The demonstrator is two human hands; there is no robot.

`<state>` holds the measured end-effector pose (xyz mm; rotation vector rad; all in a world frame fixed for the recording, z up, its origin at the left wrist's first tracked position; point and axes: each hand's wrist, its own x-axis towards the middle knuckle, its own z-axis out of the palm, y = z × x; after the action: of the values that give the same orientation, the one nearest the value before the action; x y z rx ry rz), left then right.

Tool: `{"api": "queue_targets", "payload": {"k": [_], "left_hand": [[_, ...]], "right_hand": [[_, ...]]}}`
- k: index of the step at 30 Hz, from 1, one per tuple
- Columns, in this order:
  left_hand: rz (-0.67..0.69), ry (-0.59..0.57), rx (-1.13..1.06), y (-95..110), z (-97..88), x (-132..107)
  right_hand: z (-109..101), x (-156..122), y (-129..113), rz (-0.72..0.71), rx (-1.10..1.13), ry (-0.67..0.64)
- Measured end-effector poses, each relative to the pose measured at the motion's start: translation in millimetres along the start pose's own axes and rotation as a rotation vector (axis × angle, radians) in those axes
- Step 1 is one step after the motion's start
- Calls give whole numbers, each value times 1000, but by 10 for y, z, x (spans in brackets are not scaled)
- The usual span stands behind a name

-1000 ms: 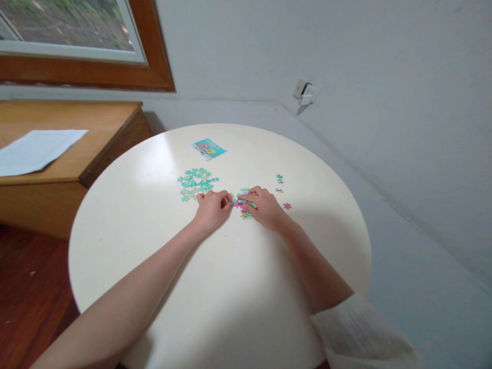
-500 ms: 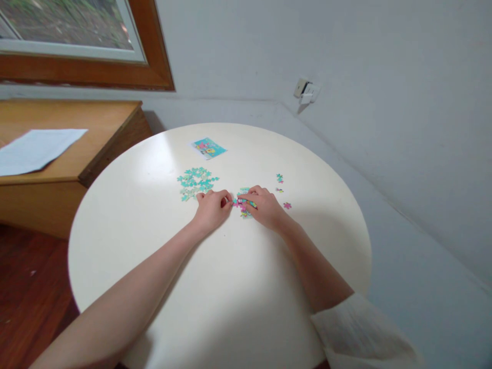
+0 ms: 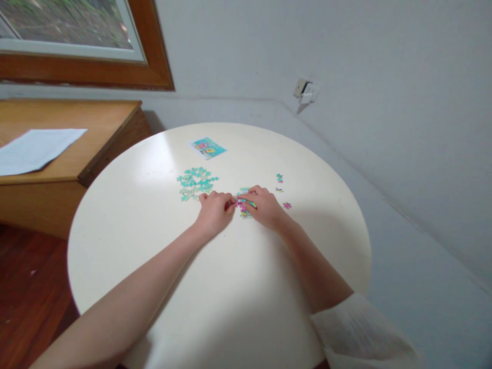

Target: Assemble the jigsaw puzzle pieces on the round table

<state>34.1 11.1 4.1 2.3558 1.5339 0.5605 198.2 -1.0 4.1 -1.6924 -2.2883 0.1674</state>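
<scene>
On the round cream table [image 3: 161, 266] my left hand [image 3: 214, 211] is curled, its fingertips pinched on a small pink puzzle piece at the edge of a joined cluster of pink and teal puzzle pieces [image 3: 243, 204]. My right hand [image 3: 266, 207] lies over that cluster with bent fingers pressing on it. A loose pile of teal puzzle pieces [image 3: 196, 181] lies just left of my left hand.
A small picture card [image 3: 208, 147] lies at the table's far side. A few stray pieces [image 3: 280, 178] and a pink piece [image 3: 287, 205] lie right of my right hand. A wooden desk [image 3: 100, 128] with white paper [image 3: 36, 148] stands at left. A wall socket [image 3: 306, 92] is behind.
My left hand has shifted slightly right, closing the gap to the cluster under my right hand. My right hand has stayed in place.
</scene>
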Motion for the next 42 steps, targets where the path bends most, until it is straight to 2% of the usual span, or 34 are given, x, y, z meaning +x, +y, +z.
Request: {"api": "queue_targets", "payload": {"k": [8,13,15,24,30,36,39,42], "left_hand": [[91,29,107,72,-11,-70],[189,4,214,160,-39,-145],[211,-48,266,204,-62,-177],[215,-125,378,320,-83,-289],[215,-88,368,341,-33,-335],[203,-99,368,379,-27,-373],[218,-81,378,396,-10,-411],[227,-69,393,405,4,-441]], "right_hand": [[6,5,6,-14,-8,5],[7,6,1,-8,-5,9],[9,9,3,-10,-2,11],[25,5,20,-18,25,27],[45,18,49,-46,85,58],[47,34,52,-36,139,76],[78,51,84,-25,203,124],[118,73,131,-23,292,231]]}}
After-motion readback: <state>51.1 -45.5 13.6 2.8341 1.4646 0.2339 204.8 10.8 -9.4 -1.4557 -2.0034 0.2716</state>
